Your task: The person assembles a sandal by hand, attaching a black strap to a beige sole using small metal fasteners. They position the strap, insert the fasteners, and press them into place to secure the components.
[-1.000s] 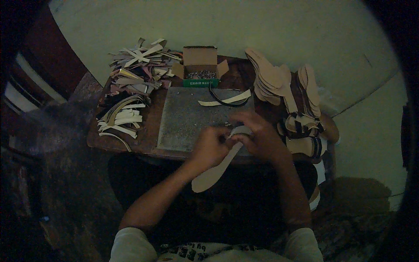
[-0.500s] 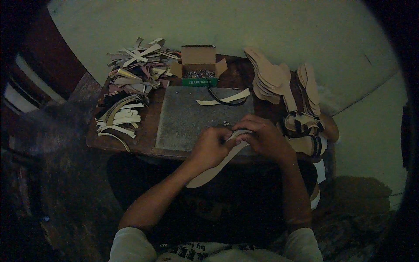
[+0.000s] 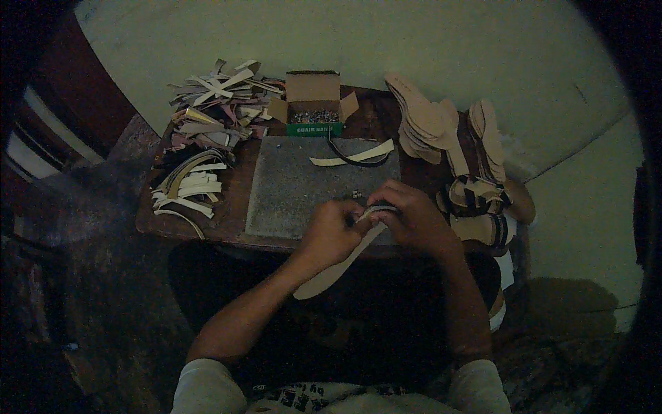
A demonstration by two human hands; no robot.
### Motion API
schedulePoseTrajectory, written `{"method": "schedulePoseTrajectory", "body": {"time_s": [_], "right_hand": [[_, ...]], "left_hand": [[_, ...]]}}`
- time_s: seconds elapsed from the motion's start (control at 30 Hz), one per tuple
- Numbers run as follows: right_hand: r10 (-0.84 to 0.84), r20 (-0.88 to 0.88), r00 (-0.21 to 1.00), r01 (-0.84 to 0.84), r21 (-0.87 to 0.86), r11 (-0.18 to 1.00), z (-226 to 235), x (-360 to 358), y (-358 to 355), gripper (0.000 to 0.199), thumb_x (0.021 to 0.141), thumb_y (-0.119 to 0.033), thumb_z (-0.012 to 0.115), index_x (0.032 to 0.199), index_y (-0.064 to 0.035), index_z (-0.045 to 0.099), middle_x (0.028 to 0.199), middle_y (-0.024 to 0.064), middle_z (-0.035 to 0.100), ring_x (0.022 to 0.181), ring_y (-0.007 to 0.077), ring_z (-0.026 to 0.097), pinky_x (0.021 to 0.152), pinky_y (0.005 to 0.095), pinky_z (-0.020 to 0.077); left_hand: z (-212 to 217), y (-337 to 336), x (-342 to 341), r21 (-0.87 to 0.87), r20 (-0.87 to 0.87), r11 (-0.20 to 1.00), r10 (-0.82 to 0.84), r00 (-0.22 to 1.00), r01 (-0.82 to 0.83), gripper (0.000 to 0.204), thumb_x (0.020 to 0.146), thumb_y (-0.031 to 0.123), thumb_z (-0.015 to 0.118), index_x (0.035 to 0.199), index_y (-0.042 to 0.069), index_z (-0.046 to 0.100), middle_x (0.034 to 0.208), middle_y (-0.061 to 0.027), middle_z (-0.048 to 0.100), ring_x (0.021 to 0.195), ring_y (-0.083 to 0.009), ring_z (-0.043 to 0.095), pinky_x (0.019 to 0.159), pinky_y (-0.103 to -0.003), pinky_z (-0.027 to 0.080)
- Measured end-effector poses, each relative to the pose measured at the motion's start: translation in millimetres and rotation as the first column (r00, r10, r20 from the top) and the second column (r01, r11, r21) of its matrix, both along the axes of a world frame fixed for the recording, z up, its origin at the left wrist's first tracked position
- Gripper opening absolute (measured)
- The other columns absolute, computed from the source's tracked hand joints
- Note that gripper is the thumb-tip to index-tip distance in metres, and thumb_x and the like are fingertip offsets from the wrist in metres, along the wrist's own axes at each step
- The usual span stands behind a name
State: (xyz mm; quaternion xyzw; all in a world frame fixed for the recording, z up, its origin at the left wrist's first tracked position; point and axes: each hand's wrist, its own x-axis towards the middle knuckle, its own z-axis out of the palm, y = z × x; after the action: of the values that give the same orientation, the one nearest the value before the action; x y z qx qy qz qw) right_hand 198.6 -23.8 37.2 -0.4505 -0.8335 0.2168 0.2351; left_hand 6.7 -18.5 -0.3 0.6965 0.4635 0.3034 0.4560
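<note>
A tan insole (image 3: 332, 274) slants over the near edge of the grey slab (image 3: 289, 193), its wide end toward me. My left hand (image 3: 334, 231) is closed on the far part of the insole, thumb and fingers pinched together. My right hand (image 3: 417, 219) grips the same far end from the other side. Between my fingers a narrow pale and dark strap (image 3: 380, 208) bends across the insole; how it is fixed there is hidden. Just beyond my fingertips several small metal pieces (image 3: 356, 194) lie on the slab. Farther back rest a loose cream strap (image 3: 358, 156) and a thin black one.
An open green box (image 3: 314, 130) of small metal bits stands behind the slab. Piled leather strips (image 3: 214, 127) cover the table's left side. Stacked insoles (image 3: 417, 124) lie at the right, with strapped sandals (image 3: 476, 196) nearer. A pale wall (image 3: 476, 41) rises behind the table.
The hands have shifted only slightly around the insole's far end. The strap's dark edge between the right fingers shows more plainly now.
</note>
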Motion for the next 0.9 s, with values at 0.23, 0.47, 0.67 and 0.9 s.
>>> {"method": "schedulePoseTrajectory", "body": {"time_s": [0.23,0.47,0.67,0.9], "right_hand": [[-0.053,-0.021,0.998,0.053,0.033,0.998,-3,-10,0,0.021,0.081,-0.009,0.066,0.101,-0.0042,0.06,0.099,0.0154,0.061,0.095,0.0376,0.061,0.083,0.0439,0.0507],[-0.129,0.052,0.99,0.12,0.154,0.981,-9,-15,-2,0.023,0.08,-0.01,0.069,0.101,-0.004,0.061,0.102,0.0169,0.062,0.099,0.0385,0.061,0.086,0.0456,0.0494],[-0.23,-0.297,0.927,0.298,0.206,0.932,-15,-29,9,0.025,0.079,-0.01,0.071,0.102,-0.0026,0.062,0.1,0.018,0.062,0.099,0.0373,0.061,0.088,0.0436,0.0491],[-0.262,-0.122,0.957,0.282,0.2,0.938,-57,-12,22,0.02,0.08,-0.008,0.069,0.099,-0.0039,0.064,0.096,0.0141,0.063,0.095,0.0337,0.06,0.085,0.0419,0.0488]], "left_hand": [[-11,-1,1,-0.015,-0.014,0.999,0.052,0.999,-0.052,0.021,0.088,0.022,0.071,0.082,0.002,0.067,0.059,-0.0033,0.06,0.05,-0.0084,0.053,0.045,-0.029,0.04],[-7,-1,0,0.024,-0.03,0.997,0.068,0.997,-0.067,0.022,0.089,0.023,0.07,0.081,0.002,0.068,0.058,-0.0025,0.06,0.049,-0.0082,0.052,0.045,-0.028,0.04],[10,10,-11,-0.211,0.058,0.957,0.217,0.975,-0.2,0.024,0.084,0.024,0.073,0.079,0.001,0.069,0.067,-0.0069,0.066,0.059,-0.0134,0.057,0.056,-0.033,0.045],[30,40,-51,-0.273,0.111,0.903,0.373,0.921,-0.332,0.029,0.083,0.031,0.076,0.079,0.004,0.068,0.073,-0.0001,0.063,0.063,-0.0089,0.055,0.056,-0.027,0.043]]}}
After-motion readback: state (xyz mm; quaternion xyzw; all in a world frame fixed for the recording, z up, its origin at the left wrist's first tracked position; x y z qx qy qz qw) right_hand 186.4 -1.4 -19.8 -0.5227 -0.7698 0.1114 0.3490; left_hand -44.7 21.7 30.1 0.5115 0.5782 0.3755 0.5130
